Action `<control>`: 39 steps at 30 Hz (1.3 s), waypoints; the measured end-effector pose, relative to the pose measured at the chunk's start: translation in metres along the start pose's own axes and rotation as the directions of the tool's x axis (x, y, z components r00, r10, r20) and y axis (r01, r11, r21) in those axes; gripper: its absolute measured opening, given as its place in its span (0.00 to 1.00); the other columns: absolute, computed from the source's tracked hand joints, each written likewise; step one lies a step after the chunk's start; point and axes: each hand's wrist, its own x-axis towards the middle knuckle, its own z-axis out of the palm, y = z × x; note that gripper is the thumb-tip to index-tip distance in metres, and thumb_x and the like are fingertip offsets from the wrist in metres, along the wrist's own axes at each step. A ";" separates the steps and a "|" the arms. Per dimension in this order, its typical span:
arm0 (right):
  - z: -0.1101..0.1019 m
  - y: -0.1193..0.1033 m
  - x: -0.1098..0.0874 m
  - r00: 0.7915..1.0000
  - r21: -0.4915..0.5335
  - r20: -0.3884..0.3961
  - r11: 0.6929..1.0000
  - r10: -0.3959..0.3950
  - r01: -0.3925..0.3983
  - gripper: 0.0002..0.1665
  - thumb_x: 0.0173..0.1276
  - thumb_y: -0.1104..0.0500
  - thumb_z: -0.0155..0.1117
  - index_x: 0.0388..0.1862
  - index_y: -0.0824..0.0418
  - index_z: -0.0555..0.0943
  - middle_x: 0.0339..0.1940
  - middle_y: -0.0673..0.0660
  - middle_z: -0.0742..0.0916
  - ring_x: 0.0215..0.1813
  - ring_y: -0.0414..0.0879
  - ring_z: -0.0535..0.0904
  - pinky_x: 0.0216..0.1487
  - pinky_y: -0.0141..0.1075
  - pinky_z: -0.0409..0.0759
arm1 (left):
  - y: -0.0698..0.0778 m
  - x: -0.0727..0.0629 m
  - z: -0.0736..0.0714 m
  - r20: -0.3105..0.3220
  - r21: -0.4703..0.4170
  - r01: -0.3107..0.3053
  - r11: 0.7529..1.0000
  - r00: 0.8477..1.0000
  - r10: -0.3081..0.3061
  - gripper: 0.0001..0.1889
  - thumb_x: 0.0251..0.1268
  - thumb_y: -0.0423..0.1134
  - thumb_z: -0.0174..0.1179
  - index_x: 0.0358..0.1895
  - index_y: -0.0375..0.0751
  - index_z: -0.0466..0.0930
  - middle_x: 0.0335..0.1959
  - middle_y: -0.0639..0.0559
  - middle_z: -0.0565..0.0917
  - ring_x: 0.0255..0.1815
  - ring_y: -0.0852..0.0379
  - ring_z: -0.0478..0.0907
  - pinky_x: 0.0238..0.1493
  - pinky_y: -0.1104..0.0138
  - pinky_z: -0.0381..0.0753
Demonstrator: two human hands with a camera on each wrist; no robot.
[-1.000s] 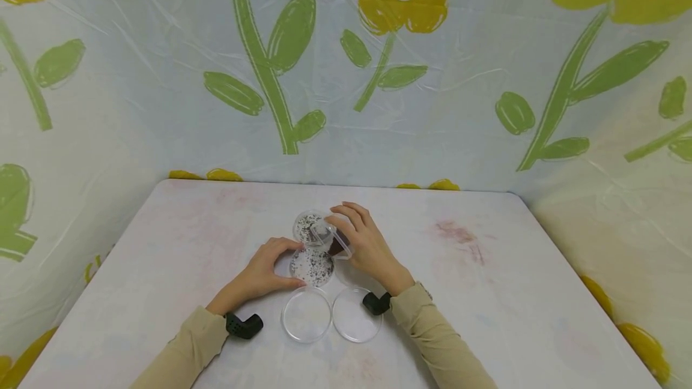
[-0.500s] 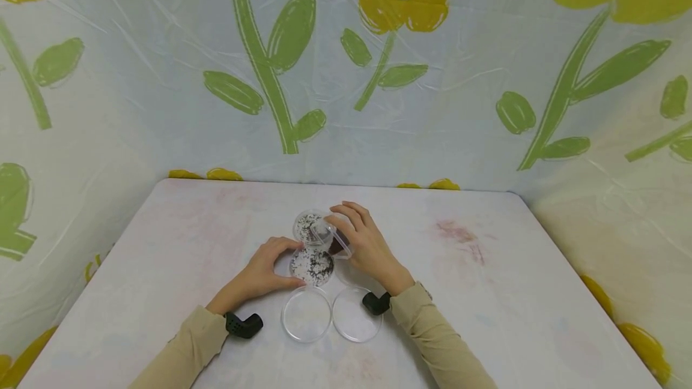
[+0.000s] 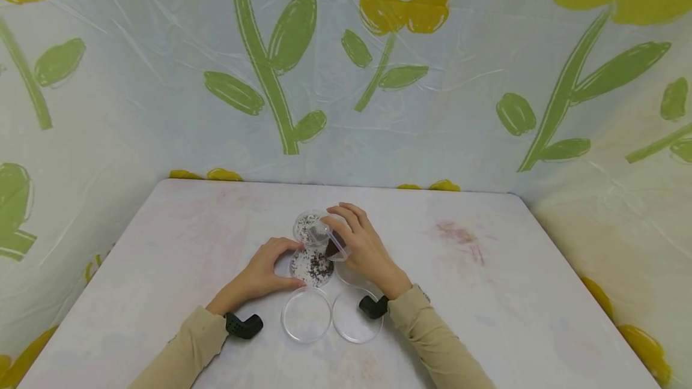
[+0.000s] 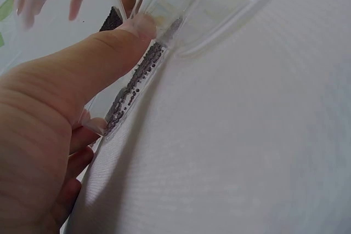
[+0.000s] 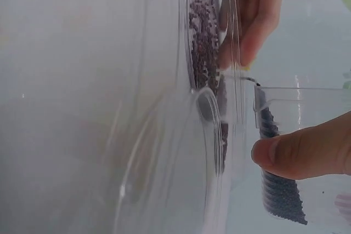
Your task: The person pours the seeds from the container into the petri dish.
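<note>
In the head view my left hand (image 3: pixel 265 272) holds the near clear round dish (image 3: pixel 300 267) between thumb and fingers. Small dark grains lie scattered over its floor, thicker at its right side. My right hand (image 3: pixel 367 251) grips a clear plastic cup (image 5: pixel 299 100) tipped on its side, its mouth over that dish. Dark grains (image 5: pixel 282 193) fill the lower part of the cup, and some spill from its lip in the right wrist view. The left thumb (image 4: pixel 104 61) presses at the dish's rim in the left wrist view.
A second clear dish (image 3: pixel 301 219) with dark grains stands right behind the near one, partly hidden by the cup. Two clear round lids or dishes, a left one (image 3: pixel 306 317) and a right one (image 3: pixel 354 320), lie side by side in front on the white table (image 3: pixel 216 233).
The right hand and the cup have shifted slightly left and down. Dark grains have gathered more thickly at the right of the near dish. The left hand has stayed in place.
</note>
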 end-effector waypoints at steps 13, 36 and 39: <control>0.005 -0.013 0.003 0.999 -0.026 -0.032 1.000 0.008 -0.009 0.53 0.36 0.81 0.66 0.66 0.56 0.70 0.67 0.61 0.73 0.71 0.59 0.63 0.72 0.44 0.63 | 0.001 -0.001 -0.001 0.006 -0.006 0.018 1.000 1.000 -0.018 0.39 0.42 0.53 0.80 0.61 0.45 0.78 0.58 0.55 0.79 0.61 0.52 0.71 0.64 0.47 0.65; 0.006 -0.029 0.008 0.999 -0.038 -0.037 0.999 -0.019 0.017 0.49 0.45 0.82 0.62 0.67 0.54 0.70 0.67 0.60 0.73 0.71 0.59 0.64 0.71 0.46 0.65 | 0.000 0.000 0.000 0.003 0.012 0.011 1.000 1.000 -0.011 0.36 0.43 0.53 0.79 0.59 0.47 0.78 0.57 0.55 0.80 0.59 0.53 0.71 0.62 0.48 0.68; 0.006 -0.029 0.008 0.999 -0.038 -0.038 0.999 -0.023 0.021 0.48 0.46 0.83 0.59 0.68 0.54 0.70 0.68 0.60 0.72 0.72 0.59 0.63 0.71 0.46 0.66 | -0.001 0.000 0.000 0.001 0.012 0.005 1.000 1.000 -0.005 0.36 0.43 0.53 0.79 0.59 0.46 0.78 0.57 0.54 0.80 0.59 0.53 0.71 0.61 0.47 0.69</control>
